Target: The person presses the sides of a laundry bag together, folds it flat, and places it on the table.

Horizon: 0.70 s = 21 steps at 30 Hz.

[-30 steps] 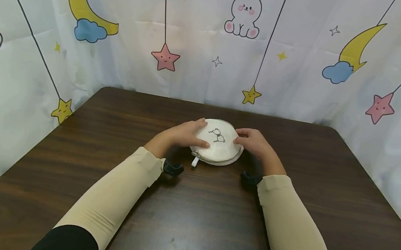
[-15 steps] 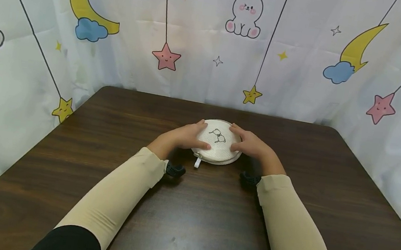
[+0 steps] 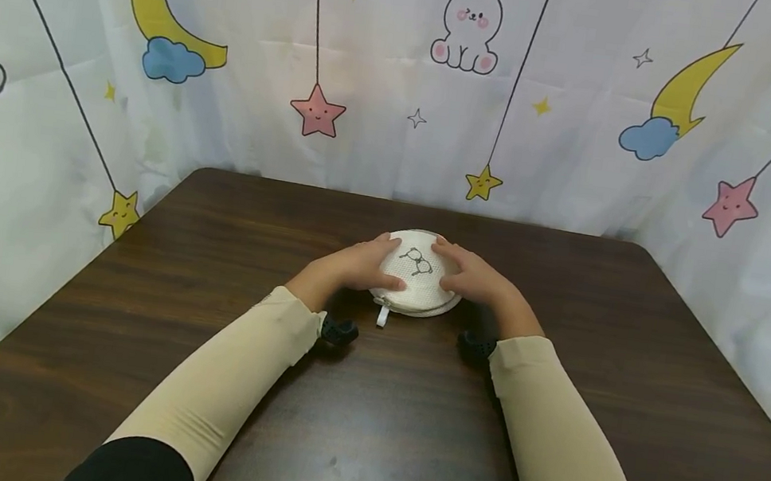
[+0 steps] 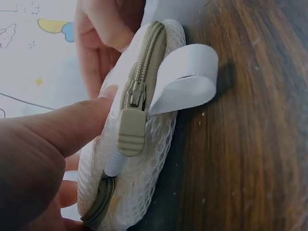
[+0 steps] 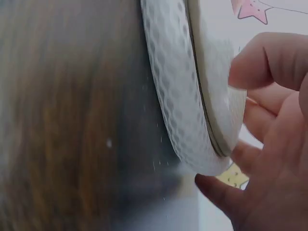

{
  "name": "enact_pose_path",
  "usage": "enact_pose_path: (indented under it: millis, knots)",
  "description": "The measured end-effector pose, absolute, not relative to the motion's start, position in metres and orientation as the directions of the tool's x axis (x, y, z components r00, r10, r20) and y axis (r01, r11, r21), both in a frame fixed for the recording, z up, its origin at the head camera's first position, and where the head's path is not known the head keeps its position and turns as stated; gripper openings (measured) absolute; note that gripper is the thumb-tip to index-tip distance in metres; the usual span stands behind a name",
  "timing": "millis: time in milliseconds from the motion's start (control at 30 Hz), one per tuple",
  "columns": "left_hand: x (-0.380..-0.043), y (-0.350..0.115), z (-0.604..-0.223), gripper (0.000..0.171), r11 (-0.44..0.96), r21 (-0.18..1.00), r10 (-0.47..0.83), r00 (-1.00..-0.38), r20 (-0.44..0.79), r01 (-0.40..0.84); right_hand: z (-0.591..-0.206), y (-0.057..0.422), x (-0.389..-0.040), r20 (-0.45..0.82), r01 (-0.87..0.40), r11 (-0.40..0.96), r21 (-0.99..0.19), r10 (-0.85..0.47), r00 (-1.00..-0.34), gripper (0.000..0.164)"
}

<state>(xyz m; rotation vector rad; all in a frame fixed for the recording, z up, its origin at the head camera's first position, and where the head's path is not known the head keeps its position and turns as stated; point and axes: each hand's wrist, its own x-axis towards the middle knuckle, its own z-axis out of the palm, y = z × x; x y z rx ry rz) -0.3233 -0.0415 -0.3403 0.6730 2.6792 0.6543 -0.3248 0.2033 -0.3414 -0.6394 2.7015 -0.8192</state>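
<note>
A round white mesh laundry bag (image 3: 418, 272), its top stitched with a dark line drawing, lies near the far middle of the table. My left hand (image 3: 361, 264) holds its left side, thumb over the top. From the right, my right hand (image 3: 478, 276) grips the opposite side, thumb and fingers spread around the edge. In the left wrist view, a beige zipper pull (image 4: 132, 132) sits on the zip along the rim, close to a white elastic band (image 4: 114, 163). A white ribbon loop (image 4: 187, 79) sticks out beside it. The right wrist view shows the mesh side wall (image 5: 175, 86).
The dark brown wooden table (image 3: 369, 431) reaches back to a white curtain (image 3: 394, 49) printed with moons, stars and a rabbit. Black bands (image 3: 338, 333) circle both wrists below the cream sleeves (image 3: 217, 372).
My right hand has shifted left and further over the bag's top. The bag has turned slightly, its ribbon loop moving a little to the right. My left hand has followed slightly rightward.
</note>
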Motion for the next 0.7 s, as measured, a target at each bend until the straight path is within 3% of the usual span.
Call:
enact_pose_path:
  millis: [233, 433, 700]
  knots:
    - [-0.3218, -0.0373, -0.3351, 0.081, 0.816, 0.399, 0.509, -0.848, -0.149, 0.419, -0.3388, 0.2023, -0.3199, -0.119, -0.315, 0.747, -0.585, -0.463, -0.878, 0.075]
    - [-0.3229, -0.0362, -0.3316, 0.073, 0.793, 0.399, 0.546, -0.827, -0.131, 0.46, -0.3379, 0.1977, -0.3219, -0.107, -0.311, 0.803, -0.509, -0.417, -0.903, 0.097]
    - [-0.3225, -0.0358, -0.3357, 0.09, 0.771, 0.393, 0.586, -0.8, -0.13, 0.501, -0.3394, 0.195, -0.324, -0.089, -0.392, 0.818, -0.421, -0.467, -0.88, 0.097]
